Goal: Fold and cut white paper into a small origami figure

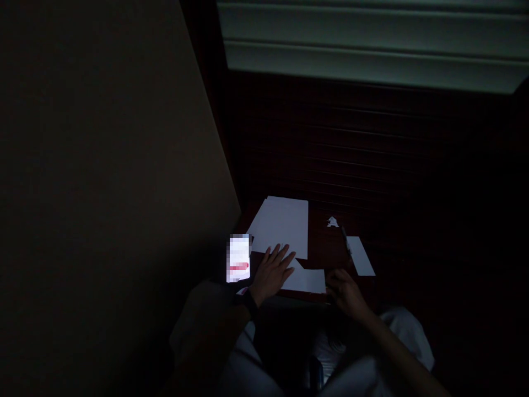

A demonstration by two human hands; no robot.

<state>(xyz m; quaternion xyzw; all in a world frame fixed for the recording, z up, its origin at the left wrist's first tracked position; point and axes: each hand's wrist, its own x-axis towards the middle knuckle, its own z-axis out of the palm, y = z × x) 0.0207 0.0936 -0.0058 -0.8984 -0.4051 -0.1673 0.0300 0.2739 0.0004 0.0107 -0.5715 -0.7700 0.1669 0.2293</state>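
My left hand (273, 271) lies flat with its fingers spread, pressing on a white piece of paper (308, 280) near the table's front edge. The upper edge of this paper has a slanting step, and its left part is hidden under the hand. My right hand (344, 290) has its fingers curled together at the paper's right end, closed on its edge; the fingertips are dim. Just beyond my left fingertips lie larger white sheets (283, 223), slightly fanned. A dark band is around my left wrist.
A lit phone (238, 258) with a blurred-out screen is at the table's left edge. On the right lie a small cut or folded white paper piece (332, 221), a dark slim object (345, 241) and a white strip (361, 256). A wall (124, 138) rises close on the left.
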